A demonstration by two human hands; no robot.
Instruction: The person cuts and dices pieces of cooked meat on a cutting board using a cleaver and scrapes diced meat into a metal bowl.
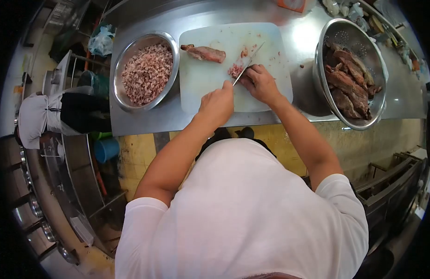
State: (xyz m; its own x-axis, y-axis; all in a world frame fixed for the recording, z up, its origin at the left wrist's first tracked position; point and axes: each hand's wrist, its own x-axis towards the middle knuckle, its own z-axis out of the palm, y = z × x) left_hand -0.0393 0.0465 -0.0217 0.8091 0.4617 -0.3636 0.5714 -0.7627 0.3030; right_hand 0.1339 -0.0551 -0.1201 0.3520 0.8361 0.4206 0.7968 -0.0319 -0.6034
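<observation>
I see the left hand (217, 105) gripping the knife (250, 61), the right hand (260, 84) curled by its blade (holding what, I can't tell from here) near chopped meat (234, 70) on the board (195, 88), diced meat (147, 74) filling the bowl (176, 60), but one chunk (206, 53) and the large pieces (348, 86) in the colander (318, 69) undiced.

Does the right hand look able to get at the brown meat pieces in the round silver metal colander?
Likely yes: from the right hand, nothing visible blocks the way to the colander on that side, where the brown meat pieces lie uncovered.
</observation>
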